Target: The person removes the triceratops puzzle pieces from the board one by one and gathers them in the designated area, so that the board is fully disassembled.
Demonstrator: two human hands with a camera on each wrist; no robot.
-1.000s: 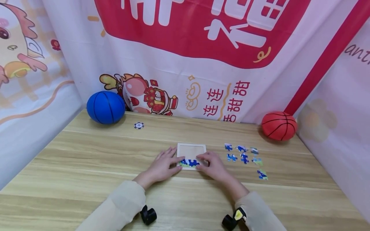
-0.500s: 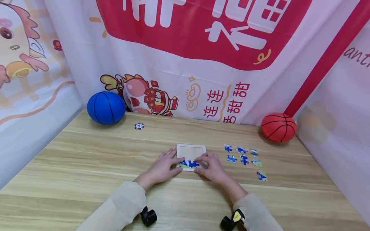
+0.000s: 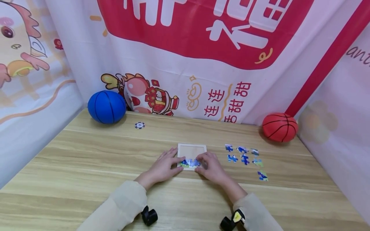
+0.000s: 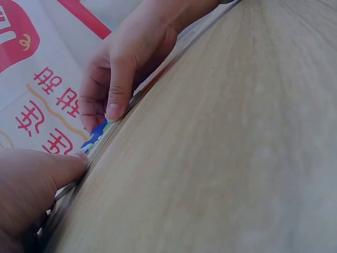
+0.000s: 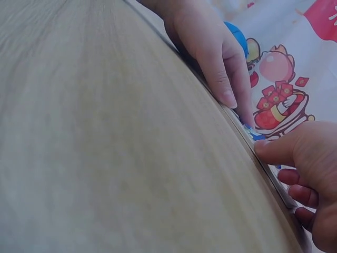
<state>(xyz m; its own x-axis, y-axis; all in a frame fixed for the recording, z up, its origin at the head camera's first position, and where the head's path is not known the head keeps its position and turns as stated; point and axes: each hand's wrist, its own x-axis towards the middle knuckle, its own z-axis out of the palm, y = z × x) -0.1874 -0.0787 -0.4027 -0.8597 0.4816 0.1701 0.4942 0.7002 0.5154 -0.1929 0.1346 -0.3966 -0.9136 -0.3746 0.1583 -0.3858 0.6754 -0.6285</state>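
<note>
A small square puzzle frame (image 3: 192,144) with a pale base lies flat on the table. Blue and green puzzle pieces (image 3: 190,163) line its near side. My left hand (image 3: 162,166) rests at the frame's left edge, its thumb and index finger spread and fairly straight over the near left corner. On the other side, my right hand (image 3: 213,167) pinches a blue jigsaw piece (image 4: 95,138) between thumb and bent fingers at the near right of the frame. In the right wrist view, the right thumb (image 5: 276,151) lies along the frame's near edge and partly hides the pieces.
Several loose puzzle pieces (image 3: 244,159) lie in rows right of the frame, with one piece (image 3: 262,175) nearer. A blue ball (image 3: 106,107) stands at the back left, a red ball (image 3: 280,127) at the back right. A round chip (image 3: 140,125) lies near the blue ball.
My right thumb has shifted slightly left along the frame's near edge. The pieces beside the right fingers now catch a pale glare. The left hand stays in place.
</note>
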